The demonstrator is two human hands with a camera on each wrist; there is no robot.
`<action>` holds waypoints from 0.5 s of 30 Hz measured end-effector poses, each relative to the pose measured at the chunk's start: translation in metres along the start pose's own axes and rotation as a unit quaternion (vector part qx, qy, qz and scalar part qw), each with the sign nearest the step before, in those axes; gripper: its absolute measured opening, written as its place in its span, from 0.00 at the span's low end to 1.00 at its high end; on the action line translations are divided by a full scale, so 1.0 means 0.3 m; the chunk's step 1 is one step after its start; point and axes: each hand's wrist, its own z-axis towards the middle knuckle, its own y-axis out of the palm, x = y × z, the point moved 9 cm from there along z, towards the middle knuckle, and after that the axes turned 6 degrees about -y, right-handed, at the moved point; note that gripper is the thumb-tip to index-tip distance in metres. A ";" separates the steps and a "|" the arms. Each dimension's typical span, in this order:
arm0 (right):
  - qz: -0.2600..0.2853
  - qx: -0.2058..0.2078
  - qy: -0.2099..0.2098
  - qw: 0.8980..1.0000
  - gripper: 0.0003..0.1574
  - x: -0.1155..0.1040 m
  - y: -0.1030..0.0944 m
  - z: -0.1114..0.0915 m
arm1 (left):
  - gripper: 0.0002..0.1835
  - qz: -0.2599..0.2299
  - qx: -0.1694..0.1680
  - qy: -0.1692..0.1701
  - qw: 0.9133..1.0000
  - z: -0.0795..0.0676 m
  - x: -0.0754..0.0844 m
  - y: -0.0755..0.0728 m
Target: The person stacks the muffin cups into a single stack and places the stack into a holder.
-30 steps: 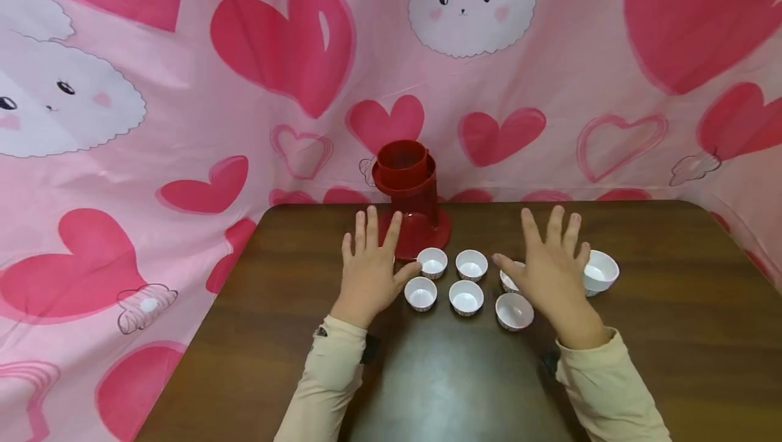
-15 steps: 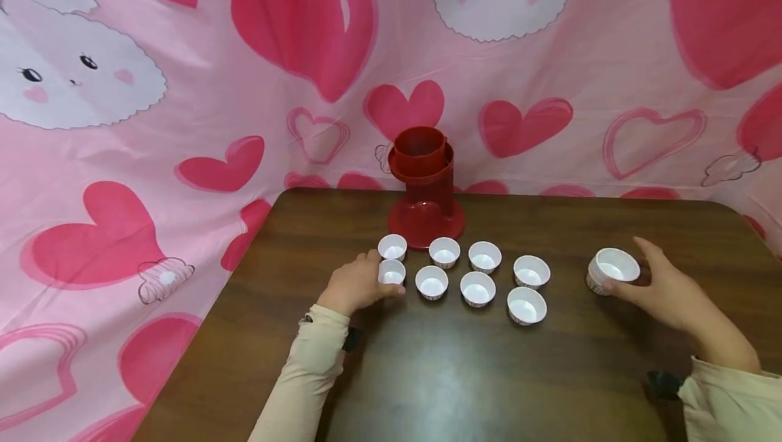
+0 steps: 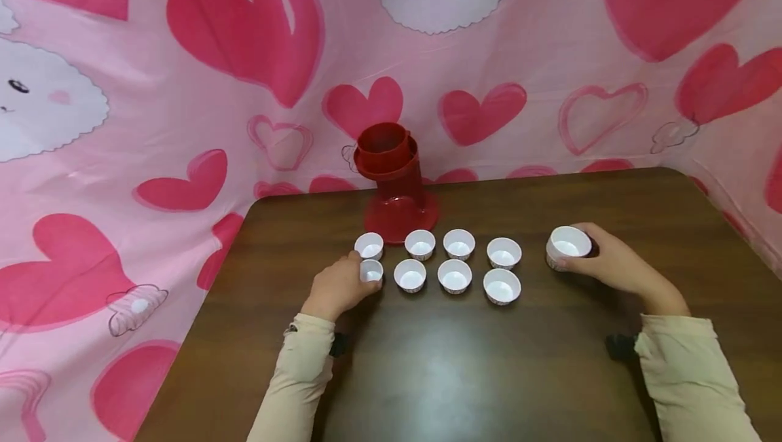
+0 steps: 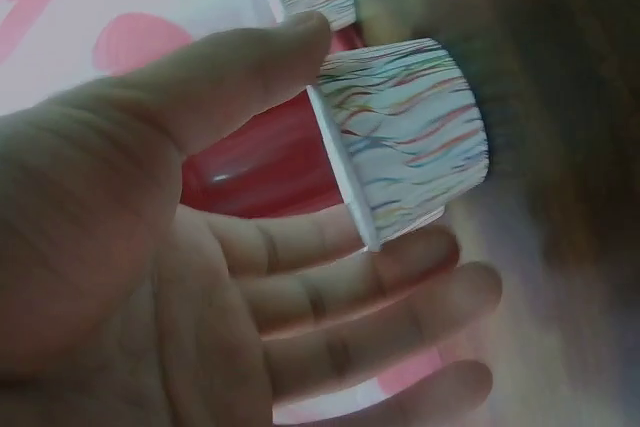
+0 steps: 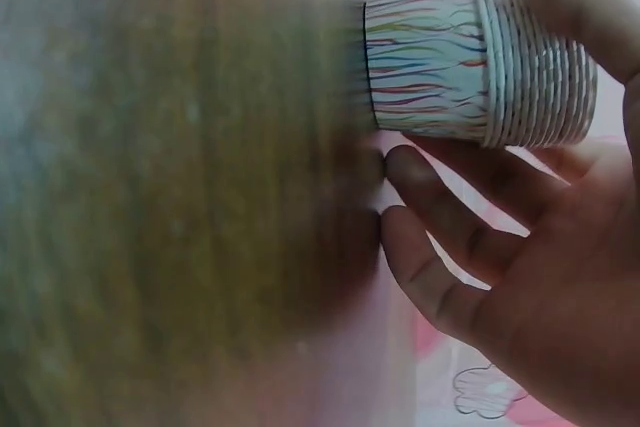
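White paper baking cups with wavy coloured lines stand in two rows on the table. My left hand point(image 3: 335, 287) holds the front-left baking cup point(image 4: 405, 137) between thumb and fingers, its rim toward the palm in the left wrist view. At the right, my right hand point(image 3: 623, 267) grips a nested stack of baking cups point(image 5: 480, 67), thumb on one side and fingers on the other. The stack point(image 3: 569, 244) stands upright, apart from the rows. Several loose cups lie between the hands, among them a front-right cup point(image 3: 501, 287) and a back-left cup point(image 3: 369, 246).
Behind the rows, a red plastic stand point(image 3: 400, 204) with a round base and a cup-shaped top stands near the back edge. The brown wooden table point(image 3: 452, 367) reaches a pink heart-patterned cloth point(image 3: 489, 55) at the back and left.
Both hands were raised with spread fingers above the cups. They have come down, the left to the front-left cup, the right around the stack. The head view has shifted.
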 end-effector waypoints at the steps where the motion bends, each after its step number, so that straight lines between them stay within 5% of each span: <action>1: 0.009 0.000 -0.005 1.000 0.44 -0.010 0.016 0.004 | 0.35 -0.011 -0.009 0.007 1.000 -0.006 -0.017 -0.004; 5: 0.053 -0.015 -0.034 0.998 0.41 -0.062 0.110 0.071 | 0.32 -0.045 -0.027 0.013 0.999 -0.063 -0.123 -0.046; 9: 0.082 -0.031 -0.054 0.995 0.40 -0.106 0.190 0.136 | 0.32 -0.069 -0.009 0.018 0.997 -0.123 -0.193 -0.111; 15: 0.105 -0.034 -0.079 0.991 0.38 -0.160 0.245 0.188 | 0.34 -0.160 0.008 0.081 0.984 -0.177 -0.151 -0.187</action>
